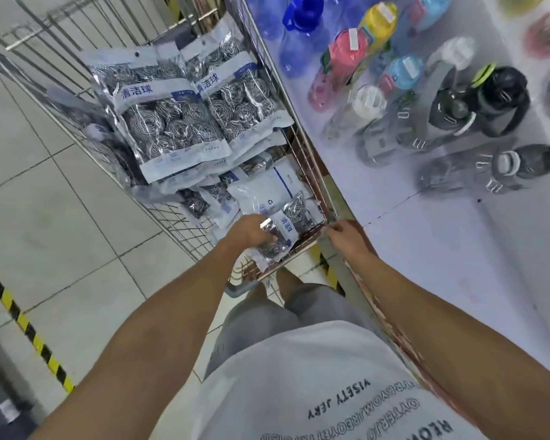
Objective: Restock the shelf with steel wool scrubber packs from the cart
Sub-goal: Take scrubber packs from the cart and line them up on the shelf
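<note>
Head view, left hand (250,231) gripping scrubber pack (278,236) in cart (185,223)

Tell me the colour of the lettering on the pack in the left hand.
Blue on white, on the pack; head view.

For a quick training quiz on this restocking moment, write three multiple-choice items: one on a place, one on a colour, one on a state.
1. Where do the silver steel wool scrubber packs lie?
A. in the wire-mesh metal cart
B. on the tiled floor
C. on the white shelf

2. What colour is the lettering on the packs' white bands?
A. red
B. blue
C. green

3. What is the left hand doing?
A. hanging empty
B. pushing a bottle
C. gripping one small scrubber pack

Answers: 1 A, the packs are piled inside the cart's mesh walls. 2 B, the printed characters are blue. 3 C, its fingers close on the pack at the cart's near end, while the right hand rests at the cart's rim.
</note>
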`<state>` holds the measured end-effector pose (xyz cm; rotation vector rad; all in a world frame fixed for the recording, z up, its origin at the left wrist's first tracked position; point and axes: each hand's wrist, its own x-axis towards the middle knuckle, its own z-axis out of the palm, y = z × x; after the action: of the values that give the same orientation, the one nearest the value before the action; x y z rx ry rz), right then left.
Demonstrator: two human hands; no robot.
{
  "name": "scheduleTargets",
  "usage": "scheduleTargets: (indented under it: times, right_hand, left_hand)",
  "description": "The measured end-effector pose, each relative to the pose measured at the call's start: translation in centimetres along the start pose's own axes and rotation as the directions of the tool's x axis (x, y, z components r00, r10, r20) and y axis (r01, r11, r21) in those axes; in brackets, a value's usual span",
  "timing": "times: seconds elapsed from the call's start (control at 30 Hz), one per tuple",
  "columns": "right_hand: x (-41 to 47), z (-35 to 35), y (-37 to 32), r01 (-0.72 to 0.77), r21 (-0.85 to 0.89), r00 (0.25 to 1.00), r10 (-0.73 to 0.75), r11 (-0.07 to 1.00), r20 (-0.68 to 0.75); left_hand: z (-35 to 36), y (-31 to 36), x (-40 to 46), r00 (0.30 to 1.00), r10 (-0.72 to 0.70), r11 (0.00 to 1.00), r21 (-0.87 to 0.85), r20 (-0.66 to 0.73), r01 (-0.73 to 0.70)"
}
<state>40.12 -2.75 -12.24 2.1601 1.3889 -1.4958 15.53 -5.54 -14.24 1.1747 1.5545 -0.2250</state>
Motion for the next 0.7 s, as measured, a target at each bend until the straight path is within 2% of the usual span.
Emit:
scheduleTargets:
  times: [0.07,0.13,0.23,0.33,0.47,0.6,0.7]
  right_hand:
    - [-0.1,-0.1,-0.5,-0.005,-0.024,1.0,0.005,1.0,0.0]
    - [-0.3,0.0,-1.2,-0.02,-0.057,1.0,0.019,0.998,-0.006]
    - [-0.6,0.3,-2.8,0.002,-0.111,1.0,-0.003,0.994,-0.016]
    - [-0.8,1.3,-5.4,0.016,-0.148,0.999,-0.01,0.989,0.036]
    - [-0.2,3.6,-9.4,-0.021,0.002,0.996,0.02,1.0,0.082]
    - [0.6,5.8,-12.9,-0.144,0.182,0.984,0.122,0.973,0.126]
    - [1.4,7.2,-15.3,-0.203,0.266,0.976,0.173,0.942,0.131]
  left_hand:
    - [-0.6,-0.9,-0.6,1.0,-0.002,0.994,-0.111,-0.027,-0.001]
    - [-1.3,-2.3,-1.7,0.995,-0.035,0.953,-0.303,-0.089,0.007]
    - [-2.0,-4.7,-4.0,0.981,-0.088,0.811,-0.584,-0.175,-0.032]
    - [-2.0,-7.1,-6.2,0.96,-0.135,0.651,-0.753,-0.243,-0.099]
    - [-1.3,-9.1,-8.6,0.933,-0.222,0.494,-0.858,-0.283,-0.143]
    - [-0.1,-10.3,-10.3,0.928,-0.206,0.425,-0.883,-0.31,-0.2]
    - [1.1,-11.2,-11.3,0.914,-0.259,0.335,-0.917,-0.311,-0.216]
